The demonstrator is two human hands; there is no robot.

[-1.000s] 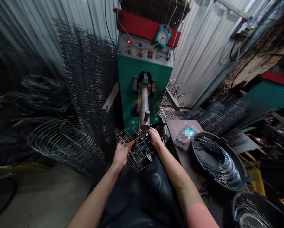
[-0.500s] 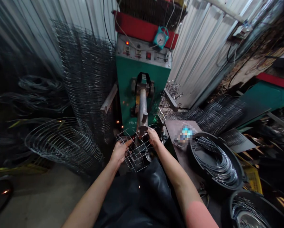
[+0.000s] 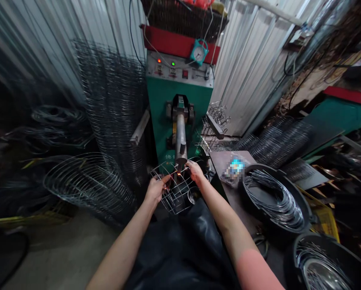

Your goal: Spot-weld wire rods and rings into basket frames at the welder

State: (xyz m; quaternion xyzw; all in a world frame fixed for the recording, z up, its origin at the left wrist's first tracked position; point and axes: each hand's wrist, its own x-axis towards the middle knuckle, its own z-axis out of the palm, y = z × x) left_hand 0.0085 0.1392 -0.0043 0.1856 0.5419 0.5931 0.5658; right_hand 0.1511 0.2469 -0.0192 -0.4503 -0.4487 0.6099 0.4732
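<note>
A wire grid frame (image 3: 176, 196) lies in front of me under the electrode arm of a green spot welder (image 3: 159, 102). My left hand (image 3: 156, 189) is closed on the frame's left side, thumb stretched toward the middle. At the far right part of the frame, close beside the electrode tip (image 3: 179, 167), my right hand (image 3: 195, 170) pinches a wire. An orange glow shows where the tip meets the wires. Which wires each hand's fingertips press together is too small to make out.
Black tubs of wire rings (image 3: 274, 201) and cut wires (image 3: 322, 262) stand at right beside a small table (image 3: 216, 159). Tall stacks of wire grids (image 3: 114, 104) and round wire frames (image 3: 86, 181) stand at left. Metal bars (image 3: 140, 128) jut from the welder's sides.
A green lamp has lit on the welder's panel, and an orange glow has appeared at the electrode tip. Both hands still hold the wire frame; the view has shifted slightly.
</note>
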